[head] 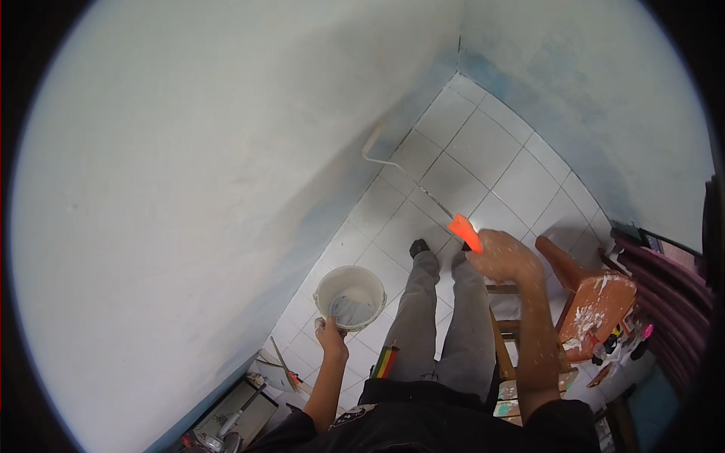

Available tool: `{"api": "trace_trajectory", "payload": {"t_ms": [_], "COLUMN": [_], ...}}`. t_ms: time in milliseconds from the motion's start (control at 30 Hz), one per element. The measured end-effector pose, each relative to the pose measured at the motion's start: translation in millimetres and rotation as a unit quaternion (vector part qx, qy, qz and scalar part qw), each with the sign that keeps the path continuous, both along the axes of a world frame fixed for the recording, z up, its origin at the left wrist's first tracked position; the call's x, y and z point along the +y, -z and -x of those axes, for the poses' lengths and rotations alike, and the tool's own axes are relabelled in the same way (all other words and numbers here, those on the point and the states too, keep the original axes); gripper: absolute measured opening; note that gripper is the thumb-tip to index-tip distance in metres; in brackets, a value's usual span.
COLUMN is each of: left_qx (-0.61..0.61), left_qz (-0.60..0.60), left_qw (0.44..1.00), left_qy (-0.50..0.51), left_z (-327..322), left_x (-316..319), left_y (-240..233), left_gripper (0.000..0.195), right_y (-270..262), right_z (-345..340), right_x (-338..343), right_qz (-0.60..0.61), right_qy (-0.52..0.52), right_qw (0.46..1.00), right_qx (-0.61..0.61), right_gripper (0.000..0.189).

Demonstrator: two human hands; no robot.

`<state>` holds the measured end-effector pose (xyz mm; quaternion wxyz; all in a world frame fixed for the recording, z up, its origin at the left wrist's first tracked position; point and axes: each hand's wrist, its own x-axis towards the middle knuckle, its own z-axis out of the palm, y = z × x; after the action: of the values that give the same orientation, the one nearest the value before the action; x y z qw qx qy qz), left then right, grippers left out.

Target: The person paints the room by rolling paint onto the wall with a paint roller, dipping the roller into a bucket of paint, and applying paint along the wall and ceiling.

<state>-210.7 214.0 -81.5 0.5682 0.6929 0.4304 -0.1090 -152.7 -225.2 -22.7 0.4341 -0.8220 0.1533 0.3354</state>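
Observation:
My right hand (503, 257) is closed around the orange handle of a paint roller (465, 233). Its thin metal frame reaches up and left to a pale roller sleeve (372, 137) at the lower part of the left wall; whether the sleeve touches the wall I cannot tell. With my left hand (331, 338) I grip the near rim of a white plastic bucket (350, 283), the thumb over the edge. Whitish paint lies at the bottom of the bucket.
A paint-spattered orange-brown plastic chair (601, 306) stands at the right, beside a purple curtain (668, 277). Close to my right leg is a wooden stool or ladder (508, 390) with paint marks. Tools lie at lower left, near the wall (170, 198). White tiles (481, 147) cover the floor.

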Motion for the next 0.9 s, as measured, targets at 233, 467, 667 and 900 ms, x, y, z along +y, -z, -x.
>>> {"api": "trace_trajectory", "payload": {"t_ms": [233, 467, 667, 900], "left_qx": [-0.024, -0.043, -0.016, 0.007], "left_qz": [0.043, 0.001, 0.027, -0.011], "left_qw": [0.999, 0.992, 0.991, 0.984], "left_qy": [-0.023, -0.115, -0.130, -0.178], "left_z": [5, 30, 52, 65], "left_x": [-34, -29, -41, -9], "left_y": [-11, -20, 12, -4], "left_gripper": [0.022, 0.021, 0.021, 0.021], "right_y": [37, -55, 94, 13], "right_z": [-45, -12, -45, -15], "right_x": [-3, -2, 4, 13], "right_qz": [-0.040, -0.020, -0.010, -0.005], "right_qy": [0.031, 0.012, -0.014, 0.050], "right_qw": [0.993, 0.997, 0.993, 0.987], "right_qx": [0.111, 0.076, 0.120, 0.152], "right_gripper": [0.024, 0.021, 0.025, 0.028]}}
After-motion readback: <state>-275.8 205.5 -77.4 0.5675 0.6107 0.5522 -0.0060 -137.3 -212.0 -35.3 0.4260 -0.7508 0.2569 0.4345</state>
